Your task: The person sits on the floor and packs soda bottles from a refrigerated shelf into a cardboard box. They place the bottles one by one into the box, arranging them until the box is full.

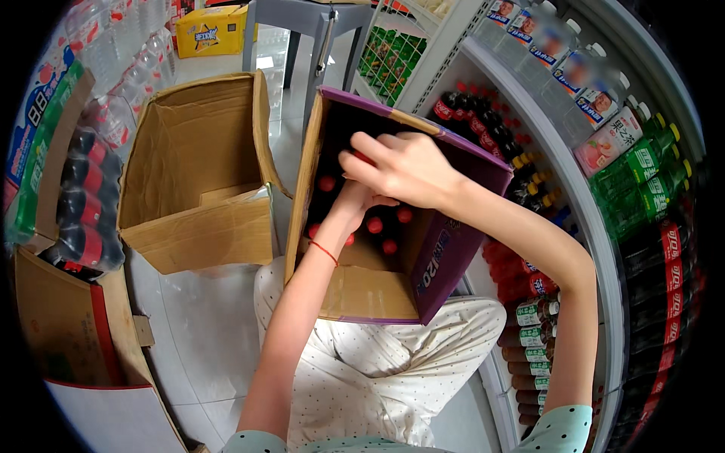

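A purple cardboard box (pixel 453 255) stands before me, tilted towards my knees, with several red-capped dark bottles (pixel 375 225) inside. My right hand (pixel 391 167) is over the box with curled fingers around a red bottle cap (pixel 362 157). Just below it, my left hand (pixel 358 201) reaches into the box, with a red string on its wrist; its fingers are mostly hidden under the right hand, so its hold cannot be told. To the left of the purple box stands a brown cardboard box (pixel 198 226), its flaps raised and no contents visible.
At right, a curved shelf (pixel 544 136) holds drink bottles in rows. Shrink-wrapped dark bottles (pixel 88 209) and an opened carton (pixel 62 317) stand at left. A grey stool (pixel 308 17) and a yellow carton (pixel 209 34) are beyond the boxes.
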`<state>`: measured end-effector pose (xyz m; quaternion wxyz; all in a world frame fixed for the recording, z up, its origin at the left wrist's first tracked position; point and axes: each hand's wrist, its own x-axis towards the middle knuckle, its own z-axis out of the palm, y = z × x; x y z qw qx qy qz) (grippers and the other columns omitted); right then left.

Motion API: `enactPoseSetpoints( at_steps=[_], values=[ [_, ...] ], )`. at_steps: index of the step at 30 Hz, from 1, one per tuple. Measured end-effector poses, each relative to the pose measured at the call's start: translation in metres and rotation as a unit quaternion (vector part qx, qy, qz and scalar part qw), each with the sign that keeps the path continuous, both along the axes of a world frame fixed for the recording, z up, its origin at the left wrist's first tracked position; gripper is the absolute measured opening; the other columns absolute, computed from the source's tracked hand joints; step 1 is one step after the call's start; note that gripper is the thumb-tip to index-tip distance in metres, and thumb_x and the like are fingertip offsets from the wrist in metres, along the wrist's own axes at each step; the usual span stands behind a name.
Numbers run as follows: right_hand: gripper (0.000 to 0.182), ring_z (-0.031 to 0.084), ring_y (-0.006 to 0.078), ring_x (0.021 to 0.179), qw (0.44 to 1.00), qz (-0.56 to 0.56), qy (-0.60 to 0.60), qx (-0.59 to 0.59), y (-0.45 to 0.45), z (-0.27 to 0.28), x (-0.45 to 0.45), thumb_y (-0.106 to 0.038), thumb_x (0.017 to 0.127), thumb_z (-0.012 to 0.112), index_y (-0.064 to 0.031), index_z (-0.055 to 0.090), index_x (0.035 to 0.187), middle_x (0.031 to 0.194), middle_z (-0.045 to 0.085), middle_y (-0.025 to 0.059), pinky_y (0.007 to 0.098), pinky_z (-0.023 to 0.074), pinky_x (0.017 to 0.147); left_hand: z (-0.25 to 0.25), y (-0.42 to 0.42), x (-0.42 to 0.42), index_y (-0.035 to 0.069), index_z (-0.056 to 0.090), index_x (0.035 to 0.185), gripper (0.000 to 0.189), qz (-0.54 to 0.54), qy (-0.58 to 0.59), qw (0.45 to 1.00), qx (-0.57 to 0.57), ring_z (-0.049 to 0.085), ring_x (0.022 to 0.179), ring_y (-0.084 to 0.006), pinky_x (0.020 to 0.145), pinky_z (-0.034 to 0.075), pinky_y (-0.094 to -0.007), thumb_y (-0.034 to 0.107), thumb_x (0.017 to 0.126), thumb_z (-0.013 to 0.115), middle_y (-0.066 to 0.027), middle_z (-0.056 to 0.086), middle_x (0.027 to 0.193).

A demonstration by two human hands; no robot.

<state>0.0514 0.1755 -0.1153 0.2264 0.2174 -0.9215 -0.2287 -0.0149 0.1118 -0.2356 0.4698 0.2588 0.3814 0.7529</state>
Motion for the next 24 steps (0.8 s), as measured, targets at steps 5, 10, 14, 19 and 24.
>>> enactPoseSetpoints(
  at_steps=[5, 10, 14, 19, 24],
  values=[
    [0.029, 0.060, 0.0186, 0.066, 0.996, -0.058, -0.067, 0.005, -0.005, -0.022, -0.021, -0.014, 0.061, 0.068, -0.0046, 0.055, 0.085, 0.086, 0.052, 0.0071, 0.0299, 0.0520, 0.051, -0.015, 0.005, 0.002, 0.015, 0.046, 0.119, 0.031, 0.047, -0.113, 0.992, -0.026, 0.058, 0.097, -0.0126, 0.077, 0.053, -0.0313, 0.037, 0.097, 0.044, -0.0020, 0.053, 0.114],
    [0.032, 0.064, 0.0216, 0.070, 0.985, -0.110, -0.134, 0.000, -0.001, -0.050, -0.037, -0.013, 0.058, 0.072, -0.0019, 0.059, 0.084, 0.088, 0.055, 0.0107, 0.0324, 0.0544, 0.054, -0.035, 0.019, 0.001, 0.015, 0.047, 0.118, 0.032, 0.117, -0.195, 0.973, -0.044, 0.058, 0.098, -0.0123, 0.073, 0.053, -0.0313, 0.039, 0.097, 0.044, -0.0016, 0.054, 0.113],
    [0.049, 0.067, 0.0267, 0.072, 0.970, -0.156, -0.185, -0.039, 0.002, -0.052, -0.044, -0.009, 0.045, 0.079, 0.0005, 0.060, 0.089, 0.088, 0.057, 0.0141, 0.0358, 0.0555, 0.057, -0.042, 0.022, -0.001, 0.013, 0.051, 0.113, 0.031, 0.149, -0.192, 0.967, -0.075, 0.061, 0.089, -0.0120, 0.065, 0.053, -0.0299, 0.037, 0.096, 0.044, -0.0009, 0.058, 0.101],
    [0.034, 0.068, 0.0298, 0.079, 0.944, -0.243, -0.205, -0.091, 0.012, -0.058, -0.051, -0.010, 0.070, 0.065, 0.0062, 0.062, 0.100, 0.097, 0.063, 0.0229, 0.0366, 0.0557, 0.063, -0.050, 0.025, -0.003, 0.010, 0.056, 0.103, 0.025, 0.114, -0.171, 0.974, -0.097, 0.061, 0.073, -0.0108, 0.061, 0.052, -0.0274, 0.031, 0.093, 0.046, 0.0004, 0.060, 0.081],
    [0.063, 0.066, 0.0326, 0.091, 0.903, -0.320, -0.263, -0.114, 0.022, -0.072, -0.049, -0.013, 0.071, 0.067, 0.0139, 0.045, 0.124, 0.107, 0.061, 0.0267, 0.0367, 0.0550, 0.071, -0.054, 0.026, -0.001, 0.009, 0.054, 0.105, 0.024, 0.111, -0.143, 0.974, -0.139, 0.062, 0.072, -0.0153, 0.065, 0.053, -0.0308, 0.028, 0.094, 0.044, -0.0032, 0.061, 0.082]
  ],
)
